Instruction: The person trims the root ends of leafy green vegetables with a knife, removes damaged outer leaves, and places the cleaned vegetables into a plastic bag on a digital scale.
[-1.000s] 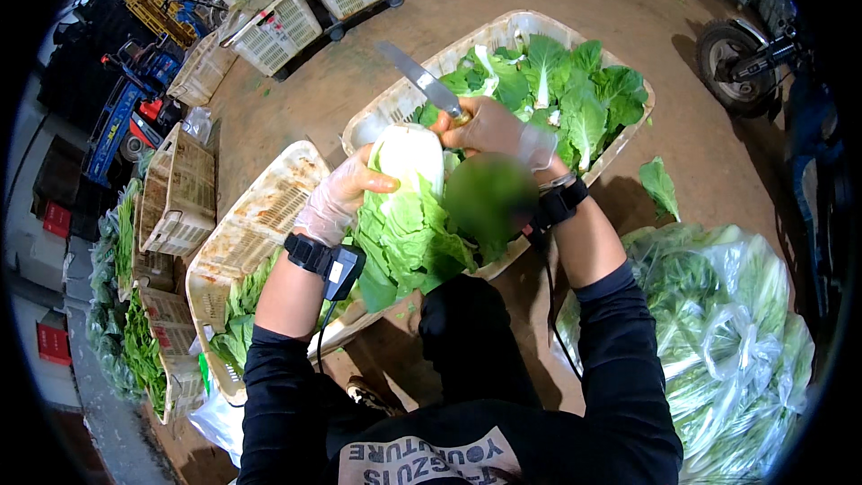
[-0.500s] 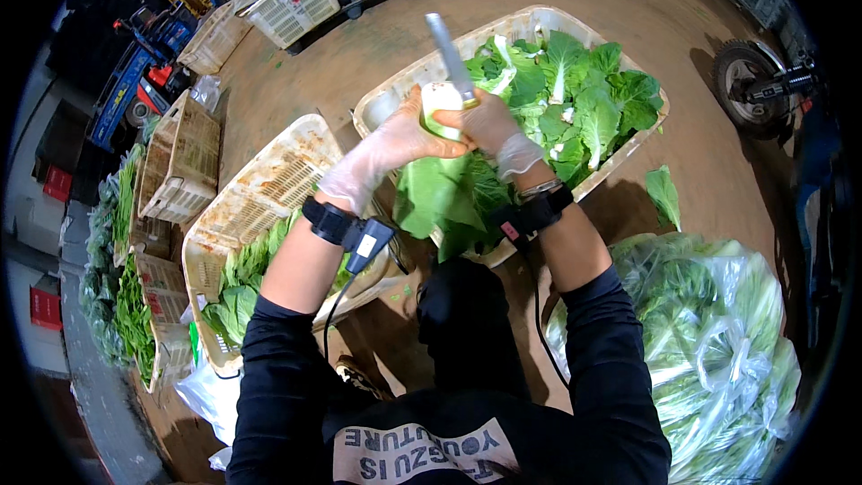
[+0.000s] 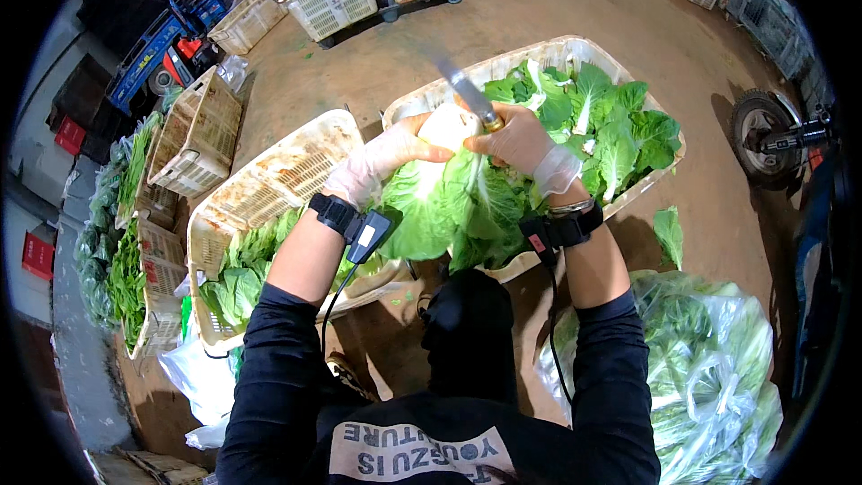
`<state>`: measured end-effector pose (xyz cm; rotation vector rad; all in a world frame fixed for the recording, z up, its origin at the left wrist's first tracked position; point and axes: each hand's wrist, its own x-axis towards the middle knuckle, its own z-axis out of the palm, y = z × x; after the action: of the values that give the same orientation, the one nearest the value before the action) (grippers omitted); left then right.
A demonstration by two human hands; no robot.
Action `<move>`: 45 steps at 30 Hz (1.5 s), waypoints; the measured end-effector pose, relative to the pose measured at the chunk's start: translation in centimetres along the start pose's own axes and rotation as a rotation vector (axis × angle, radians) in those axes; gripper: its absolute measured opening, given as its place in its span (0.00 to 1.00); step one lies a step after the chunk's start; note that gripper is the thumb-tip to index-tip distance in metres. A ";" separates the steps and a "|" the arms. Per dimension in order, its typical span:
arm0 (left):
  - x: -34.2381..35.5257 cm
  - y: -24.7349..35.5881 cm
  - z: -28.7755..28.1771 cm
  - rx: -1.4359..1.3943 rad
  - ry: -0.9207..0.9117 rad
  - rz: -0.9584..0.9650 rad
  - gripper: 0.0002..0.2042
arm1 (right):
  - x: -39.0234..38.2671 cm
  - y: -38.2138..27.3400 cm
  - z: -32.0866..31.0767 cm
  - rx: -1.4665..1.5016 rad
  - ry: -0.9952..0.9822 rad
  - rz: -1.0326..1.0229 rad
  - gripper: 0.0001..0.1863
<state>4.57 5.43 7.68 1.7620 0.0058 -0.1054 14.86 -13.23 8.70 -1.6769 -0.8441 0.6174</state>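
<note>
Both my hands wear thin clear gloves and meet over the near side of a pale plastic crate (image 3: 411, 110). My left hand (image 3: 388, 154) is closed round a leafy cabbage (image 3: 431, 193), its white base up and its broad green leaves hanging down toward me. My right hand (image 3: 528, 148) grips a knife (image 3: 472, 94) by its handle, right beside the white base, with the blurred blade pointing up and away. Its fingertips are partly hidden behind the cabbage. Loose green leaves (image 3: 620, 139) with white ribs fill the crate's right part.
To the left stands a rust-stained crate (image 3: 269, 175) with cabbages (image 3: 238, 292) inside. A clear bag (image 3: 691, 377) of greens lies at the right, near a stray leaf (image 3: 668, 235) on the floor. More crates (image 3: 332, 4) stand farther back; a wheel (image 3: 763, 139) is at far right.
The cabbage has turned so its leaves spread toward me. My right hand has moved slightly off the base with the knife. The whole view has shifted a little.
</note>
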 end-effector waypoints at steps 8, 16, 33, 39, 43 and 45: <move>-1.2 4.5 0.1 0.584 -0.014 0.014 0.31 | 0.4 0.3 -3.0 -0.685 0.133 -0.522 0.14; -11.2 2.3 -2.5 0.341 0.341 0.233 0.38 | 2.3 3.1 -1.8 -0.607 0.441 -0.225 0.28; -72.5 -8.0 22.6 -0.583 2.095 1.283 0.24 | -9.8 -9.0 40.9 -0.218 -0.823 -0.320 0.19; -79.7 -15.7 29.3 -0.758 2.547 1.432 0.27 | -26.3 -9.5 54.2 -0.075 -1.412 -0.228 0.13; -80.6 -17.3 33.9 -0.869 2.707 1.350 0.23 | -36.5 -4.2 63.2 0.112 -1.516 0.048 0.15; -80.2 -17.9 36.4 -0.934 2.800 1.325 0.23 | -40.2 -1.8 65.5 -0.003 -1.503 -0.022 0.29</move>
<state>-78.92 -22.35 -10.79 -0.4964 0.6865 2.5847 -59.94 -5.92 -7.44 -0.9624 -1.8386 1.9091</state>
